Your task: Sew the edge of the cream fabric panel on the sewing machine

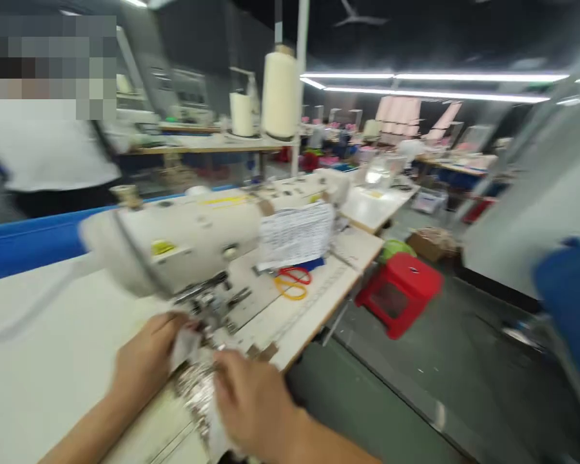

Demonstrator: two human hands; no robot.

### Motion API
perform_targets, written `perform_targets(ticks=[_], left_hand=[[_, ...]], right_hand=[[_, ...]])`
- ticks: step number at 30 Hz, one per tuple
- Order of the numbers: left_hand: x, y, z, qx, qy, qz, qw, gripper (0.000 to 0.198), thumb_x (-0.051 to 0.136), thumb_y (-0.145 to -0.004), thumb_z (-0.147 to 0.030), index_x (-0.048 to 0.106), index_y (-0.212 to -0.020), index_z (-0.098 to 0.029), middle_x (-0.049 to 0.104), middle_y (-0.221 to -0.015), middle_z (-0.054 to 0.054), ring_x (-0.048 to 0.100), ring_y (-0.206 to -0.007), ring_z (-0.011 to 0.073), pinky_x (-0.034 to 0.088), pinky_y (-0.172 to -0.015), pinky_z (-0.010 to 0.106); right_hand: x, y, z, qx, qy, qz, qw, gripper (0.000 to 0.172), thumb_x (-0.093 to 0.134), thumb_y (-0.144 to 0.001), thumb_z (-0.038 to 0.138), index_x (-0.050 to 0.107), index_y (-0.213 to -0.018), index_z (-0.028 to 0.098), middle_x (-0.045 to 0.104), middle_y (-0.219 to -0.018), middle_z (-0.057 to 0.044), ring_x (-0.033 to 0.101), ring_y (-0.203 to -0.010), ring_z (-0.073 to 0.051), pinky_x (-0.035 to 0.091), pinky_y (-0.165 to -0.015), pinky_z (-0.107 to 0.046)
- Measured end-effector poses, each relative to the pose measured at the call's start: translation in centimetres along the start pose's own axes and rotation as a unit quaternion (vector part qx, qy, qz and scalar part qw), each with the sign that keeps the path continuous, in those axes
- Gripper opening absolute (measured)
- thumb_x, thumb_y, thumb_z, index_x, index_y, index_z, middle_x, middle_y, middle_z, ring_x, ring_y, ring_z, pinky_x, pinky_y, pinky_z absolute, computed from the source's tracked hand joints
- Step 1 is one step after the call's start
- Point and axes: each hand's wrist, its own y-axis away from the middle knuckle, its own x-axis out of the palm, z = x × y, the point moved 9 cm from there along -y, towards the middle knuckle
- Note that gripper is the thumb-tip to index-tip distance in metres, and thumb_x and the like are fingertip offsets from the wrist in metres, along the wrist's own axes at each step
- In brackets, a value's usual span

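Observation:
A sewing machine with a long cream body stands on the worktable, its needle and presser foot area facing me. My left hand is beside that area, its fingers closed on a piece of white fabric. On the near side my right hand is closed on the same piece, where a shiny silvery, sequin-like section runs between the hands. Motion blur softens both hands and the fabric. Scissors with red and yellow handles lie on the table to the right of the needle area.
A sheet of printed paper hangs on the machine's front. Large cream thread cones stand behind it. A red plastic stool is on the floor at right, near a cardboard box. Another person in white is at the far left.

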Motion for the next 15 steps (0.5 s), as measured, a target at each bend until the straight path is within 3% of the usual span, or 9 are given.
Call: perform_targets(ticks=[3, 7, 15], left_hand=[[-1.7, 2.4, 1.4, -0.018, 0.007, 0.0, 1.0, 0.038, 0.04, -0.095, -0.039, 0.073, -0.093, -0.02, 0.073, -0.097, 0.008, 0.069, -0.092, 0.0223, 0.057, -0.074, 0.031], [-1.9, 1.8, 1.3, -0.041, 0.039, -0.003, 0.998, 0.033, 0.045, -0.094, -0.041, 0.073, -0.092, -0.023, 0.074, -0.095, 0.006, 0.069, -0.091, 0.0206, 0.057, -0.074, 0.029], [-2.1, 1.8, 1.7, -0.052, 0.094, 0.004, 0.994, 0.028, 0.051, -0.093, -0.039, 0.073, -0.09, -0.022, 0.074, -0.095, 0.005, 0.069, -0.09, 0.0197, 0.056, -0.076, 0.03]], right_hand=[[-0.4, -0.7, -1.3, 0.015, -0.003, -0.024, 1.0, 0.038, 0.041, -0.101, 0.026, 0.047, -0.134, 0.01, 0.074, -0.08, -0.005, 0.07, -0.064, -0.021, 0.048, -0.059, -0.029], [-0.5, -1.8, -1.9, -0.002, 0.035, -0.03, 0.999, 0.032, 0.039, -0.097, 0.016, 0.054, -0.126, 0.015, 0.074, -0.088, -0.006, 0.072, -0.072, -0.021, 0.044, -0.058, -0.028], [1.8, -2.7, -1.4, -0.025, 0.054, 0.008, 0.998, 0.034, 0.048, -0.094, 0.015, 0.06, -0.126, 0.017, 0.075, -0.098, -0.005, 0.073, -0.079, -0.021, 0.047, -0.058, -0.031]])
